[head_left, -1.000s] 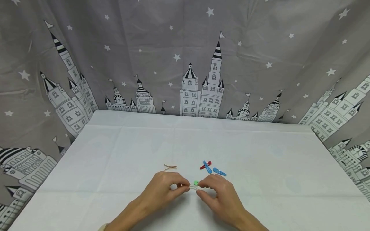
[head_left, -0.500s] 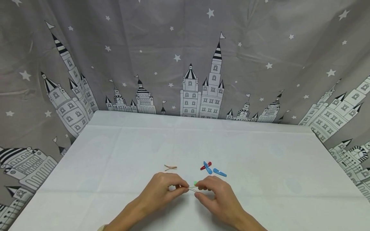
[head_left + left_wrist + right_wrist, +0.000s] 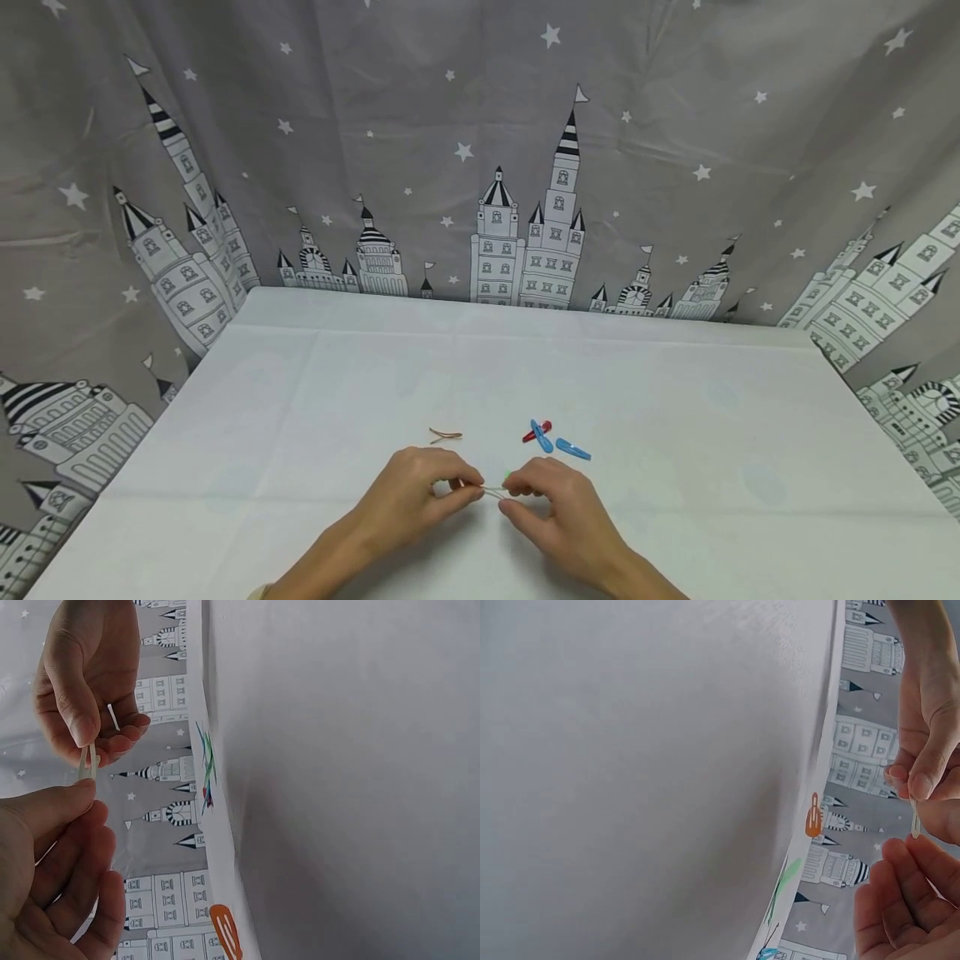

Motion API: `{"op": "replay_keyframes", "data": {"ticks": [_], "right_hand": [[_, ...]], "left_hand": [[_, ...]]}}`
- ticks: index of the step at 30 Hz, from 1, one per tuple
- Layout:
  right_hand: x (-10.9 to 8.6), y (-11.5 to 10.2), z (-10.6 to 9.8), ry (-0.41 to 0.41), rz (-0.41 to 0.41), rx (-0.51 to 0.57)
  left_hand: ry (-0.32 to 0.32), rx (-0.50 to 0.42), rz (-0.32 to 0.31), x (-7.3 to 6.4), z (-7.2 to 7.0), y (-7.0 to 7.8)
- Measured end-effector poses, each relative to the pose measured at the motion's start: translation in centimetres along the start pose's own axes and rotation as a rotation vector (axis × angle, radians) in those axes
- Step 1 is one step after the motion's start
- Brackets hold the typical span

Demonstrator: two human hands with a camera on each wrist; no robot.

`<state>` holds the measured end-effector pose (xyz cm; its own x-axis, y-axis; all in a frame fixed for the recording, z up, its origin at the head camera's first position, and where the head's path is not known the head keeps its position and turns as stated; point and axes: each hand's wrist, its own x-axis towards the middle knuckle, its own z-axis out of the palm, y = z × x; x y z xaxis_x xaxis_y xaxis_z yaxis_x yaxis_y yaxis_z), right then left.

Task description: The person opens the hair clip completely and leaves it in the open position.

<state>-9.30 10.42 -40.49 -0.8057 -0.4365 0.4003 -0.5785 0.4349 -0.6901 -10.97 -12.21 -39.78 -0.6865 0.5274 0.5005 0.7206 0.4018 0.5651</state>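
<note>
Between the two hands, above the table, is a pale cream snap hair clip (image 3: 492, 492), its two arms spread apart. My left hand (image 3: 422, 492) pinches one end between thumb and forefinger. At the other end, my right hand (image 3: 558, 515) holds the arms with thumb and forefinger a little apart. In the left wrist view the slim hair clip (image 3: 88, 761) spans from fingertips to fingertips. A green hair clip (image 3: 507, 475) lies just behind the right fingers, mostly hidden by them in the head view.
On the white-covered table (image 3: 675, 400), an orange hair clip (image 3: 447, 435) lies beyond the left hand, sprung open. A blue hair clip (image 3: 542, 437) crosses a red one (image 3: 547, 426), beside another blue hair clip (image 3: 573, 450). A grey castle-print curtain (image 3: 420, 117) hangs behind.
The pale hair clip's arms have spread farther apart. Both hands have shifted slightly left, and the right fingers now cover more of the green clip. The other clips stay put.
</note>
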Motion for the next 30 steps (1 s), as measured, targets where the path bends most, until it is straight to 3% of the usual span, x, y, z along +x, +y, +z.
{"op": "replay_keyframes", "data": {"ticks": [6,11,16,22,30], "right_hand": [[0.5,0.2,0.6,0.019,-0.044,-0.021],[1.1,0.3,1.4,0.024,-0.063,-0.039],[2.2,0.3,2.4,-0.01,-0.007,-0.05],[3.7,0.4,3.1,-0.081,0.104,-0.034],[5.3,0.9,4.2,-0.117,0.111,-0.04]], "left_hand": [[-0.023,0.026,-0.035,-0.3,-0.5,-0.4],[-0.073,0.034,-0.13,-0.5,-1.1,-0.7],[-0.095,0.087,-0.236,-0.7,-1.6,-1.2],[-0.087,0.161,-0.297,-0.8,-2.0,-2.1],[-0.091,0.162,-0.382,-1.0,-2.4,-3.4]]}}
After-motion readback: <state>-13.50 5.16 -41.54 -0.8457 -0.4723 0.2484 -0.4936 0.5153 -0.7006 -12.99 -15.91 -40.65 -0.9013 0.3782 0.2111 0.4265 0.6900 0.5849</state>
